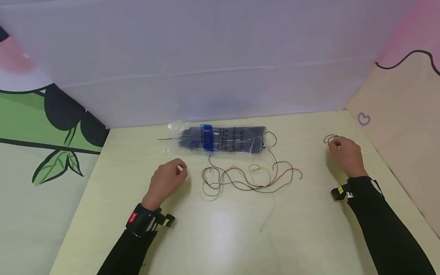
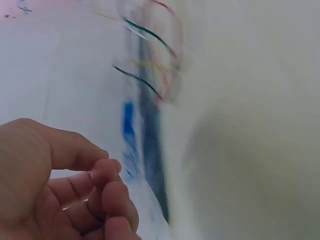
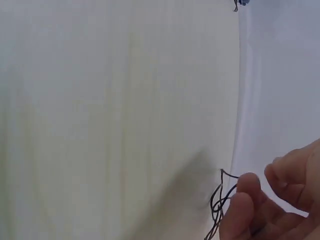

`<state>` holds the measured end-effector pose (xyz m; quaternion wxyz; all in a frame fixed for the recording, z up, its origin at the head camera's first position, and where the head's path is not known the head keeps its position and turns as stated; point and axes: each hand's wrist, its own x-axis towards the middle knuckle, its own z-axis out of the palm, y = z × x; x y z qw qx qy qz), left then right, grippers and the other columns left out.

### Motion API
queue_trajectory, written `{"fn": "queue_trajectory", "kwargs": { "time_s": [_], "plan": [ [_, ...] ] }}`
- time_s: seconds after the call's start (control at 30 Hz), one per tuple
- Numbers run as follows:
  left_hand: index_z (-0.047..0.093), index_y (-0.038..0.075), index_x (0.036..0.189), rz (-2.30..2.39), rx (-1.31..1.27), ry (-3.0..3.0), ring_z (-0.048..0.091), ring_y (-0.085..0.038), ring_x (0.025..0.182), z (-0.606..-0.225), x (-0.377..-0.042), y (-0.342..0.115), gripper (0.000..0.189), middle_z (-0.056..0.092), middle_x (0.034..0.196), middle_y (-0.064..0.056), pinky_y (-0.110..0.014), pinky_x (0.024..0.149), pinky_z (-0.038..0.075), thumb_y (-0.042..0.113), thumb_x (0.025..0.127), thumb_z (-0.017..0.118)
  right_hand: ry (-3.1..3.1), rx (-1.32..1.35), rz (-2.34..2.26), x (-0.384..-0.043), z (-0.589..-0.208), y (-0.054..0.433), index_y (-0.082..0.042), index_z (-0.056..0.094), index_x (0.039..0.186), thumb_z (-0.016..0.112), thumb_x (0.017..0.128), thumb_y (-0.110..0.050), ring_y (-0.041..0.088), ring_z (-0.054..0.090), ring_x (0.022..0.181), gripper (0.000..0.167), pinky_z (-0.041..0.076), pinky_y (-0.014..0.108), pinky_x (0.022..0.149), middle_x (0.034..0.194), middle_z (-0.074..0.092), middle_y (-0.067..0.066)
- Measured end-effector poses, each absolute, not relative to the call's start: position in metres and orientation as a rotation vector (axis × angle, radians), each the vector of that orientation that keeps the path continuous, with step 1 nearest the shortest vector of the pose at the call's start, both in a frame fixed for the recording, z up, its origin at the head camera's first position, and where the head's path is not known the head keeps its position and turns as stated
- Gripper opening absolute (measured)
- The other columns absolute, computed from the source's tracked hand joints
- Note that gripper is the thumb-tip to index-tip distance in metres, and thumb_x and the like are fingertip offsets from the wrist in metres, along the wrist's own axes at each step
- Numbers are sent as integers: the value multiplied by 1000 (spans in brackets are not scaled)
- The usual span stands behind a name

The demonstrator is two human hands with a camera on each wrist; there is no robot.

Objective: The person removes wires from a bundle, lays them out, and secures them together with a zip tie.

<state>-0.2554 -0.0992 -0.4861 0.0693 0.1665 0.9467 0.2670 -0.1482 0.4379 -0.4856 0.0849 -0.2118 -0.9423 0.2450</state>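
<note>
My right hand (image 1: pixel 346 154) is at the right side of the table, with its fingertips at a small loose coil of black wire (image 1: pixel 330 138). In the right wrist view, a gap shows between thumb and fingers, and the black wire (image 3: pixel 218 204) runs behind the fingertips. My left hand (image 1: pixel 167 182) hovers over the left part of the table, fingers loosely curled and nothing visible in them. Between the hands lies a loose tangle of thin wires (image 1: pixel 252 187) in dark green, red, yellow and white.
A clear plastic bag (image 1: pixel 223 139) with a dark bundle and a blue label lies near the table's back edge. The pale table (image 1: pixel 220 236) meets a whitish back wall (image 1: pixel 220 95). A beige panel (image 1: pixel 405 126) stands at the right, a painted one (image 1: pixel 48 206) at the left.
</note>
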Motion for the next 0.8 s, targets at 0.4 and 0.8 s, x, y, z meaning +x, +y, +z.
{"fn": "queue_trajectory", "kwargs": {
  "time_s": [0.4, 0.8],
  "plan": [
    [72, 17, 103, 915, 979, 2820, 48, -11, 49, -458, -260, -29, 17, 66, 73, 4, -25, 43, 31, 20, 96, 56, -2683, -349, 703, -154, -486, 399, -3, 65, 106, 55, 100, -17, 28, 65, 77, 18, 43, 24, 58, 92, 71, 17],
    [63, 22, 129, 730, 1678, 2757, 47, -9, 71, -424, -254, 62, 34, 48, 107, -3, -22, 56, 37, 31, 97, 62, -2508, 477, 1044, -176, -440, 293, -12, 69, 103, 64, 94, -8, 9, 72, 80, 11, 52, 11, 73, 90, 74, 1]
  ]
}}
